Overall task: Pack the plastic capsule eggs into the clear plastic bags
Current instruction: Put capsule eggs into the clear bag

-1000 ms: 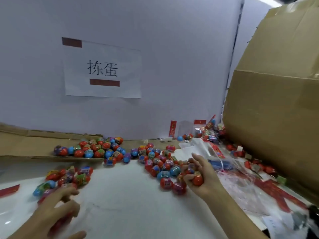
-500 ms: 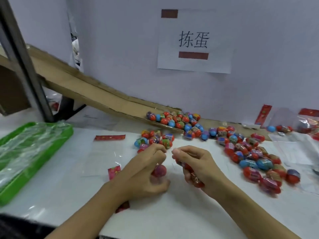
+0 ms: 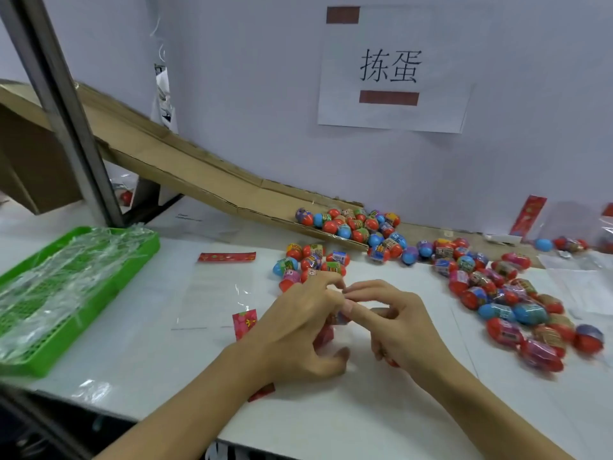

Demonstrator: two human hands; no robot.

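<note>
Both hands meet over the table [image 3: 331, 426]. The left hand [image 3: 298, 330] and right hand [image 3: 398, 323] pinch a bag [image 3: 326, 333] of eggs [image 3: 340, 317] between them.

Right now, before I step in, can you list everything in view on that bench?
eggs: dozens, mostly red and blue, in piles at ramp foot, centre and right
empty bag: one, clear with red header, flat left of centre
green tray: one, holding clear plastic, far left
cardboard ramp: one, brown, sloping down from left
paper sign: one, white, on wall
table: white
hands: left hand and right hand meet at centre, gripping a red-topped packet; contents hidden
</note>
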